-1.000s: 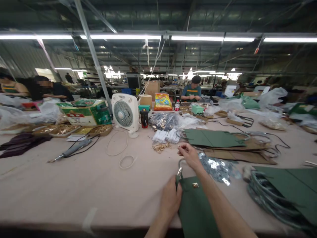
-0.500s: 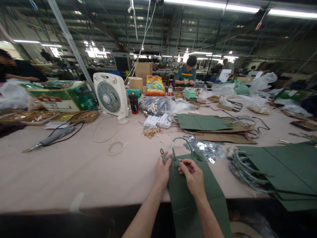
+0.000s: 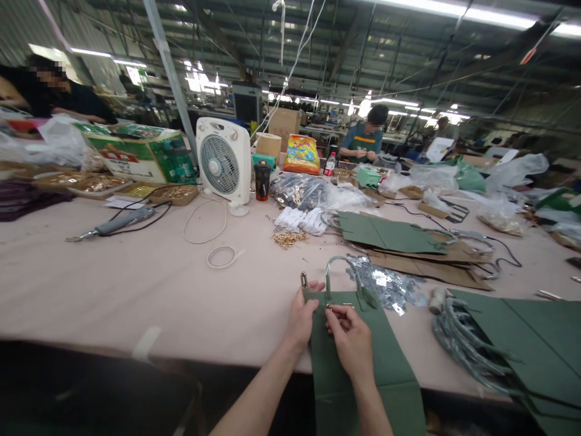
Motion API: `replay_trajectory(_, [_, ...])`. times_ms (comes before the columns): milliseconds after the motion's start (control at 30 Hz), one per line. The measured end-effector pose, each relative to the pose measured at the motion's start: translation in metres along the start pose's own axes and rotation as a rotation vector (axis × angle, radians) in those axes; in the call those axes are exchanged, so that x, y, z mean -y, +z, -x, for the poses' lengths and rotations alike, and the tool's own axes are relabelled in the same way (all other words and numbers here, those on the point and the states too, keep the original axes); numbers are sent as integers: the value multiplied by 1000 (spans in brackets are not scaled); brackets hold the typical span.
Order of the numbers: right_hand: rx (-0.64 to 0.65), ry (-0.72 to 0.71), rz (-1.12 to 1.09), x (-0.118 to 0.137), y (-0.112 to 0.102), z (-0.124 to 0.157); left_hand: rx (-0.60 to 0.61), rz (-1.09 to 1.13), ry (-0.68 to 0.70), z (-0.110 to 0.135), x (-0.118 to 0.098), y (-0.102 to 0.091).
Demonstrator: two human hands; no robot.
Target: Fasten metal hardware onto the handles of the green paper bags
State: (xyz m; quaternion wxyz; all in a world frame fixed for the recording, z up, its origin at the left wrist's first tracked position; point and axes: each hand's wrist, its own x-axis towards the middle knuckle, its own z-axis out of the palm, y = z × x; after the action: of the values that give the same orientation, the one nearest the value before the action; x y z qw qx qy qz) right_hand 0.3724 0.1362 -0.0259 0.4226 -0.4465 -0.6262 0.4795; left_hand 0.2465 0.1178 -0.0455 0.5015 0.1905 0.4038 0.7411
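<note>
A green bag panel (image 3: 358, 363) with a looped, plastic-wrapped handle (image 3: 341, 260) hangs over the table's front edge. My left hand (image 3: 302, 315) grips the panel's upper left edge, thumb on top. A small metal buckle (image 3: 304, 279) on a green tab sticks up beside its fingers. Near the handle's left base, my right hand (image 3: 351, 333) is closed in a pinch on a small gold metal piece (image 3: 347, 304); the fingers partly hide it. Just behind the panel lies a pile of silver metal plates (image 3: 385, 281).
Gold metal fittings (image 3: 288, 239) and white packets (image 3: 302, 219) lie ahead. A fan (image 3: 222, 160), a tumbler (image 3: 262, 181) and an electric screwdriver (image 3: 122, 222) are to the left. Stacked green panels (image 3: 535, 339) lie right. Co-workers sit at the far side and far left.
The view has turned left and tilted, shifting the scene to the right. My hands stay at the panel's top; the buckle by my left hand now faces differently.
</note>
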Motion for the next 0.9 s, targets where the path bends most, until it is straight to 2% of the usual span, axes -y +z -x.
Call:
replay_trajectory(400, [-46,-54,25,-5,10,7,24,-154,126,4,-3,3])
replay_trajectory(667, [-46,-15,-9,-2,6,6,11,-202,137,5,-8,5])
replay_trajectory(900, [-49,-86,64,-7,8,7,7,-209,150,6,-8,5])
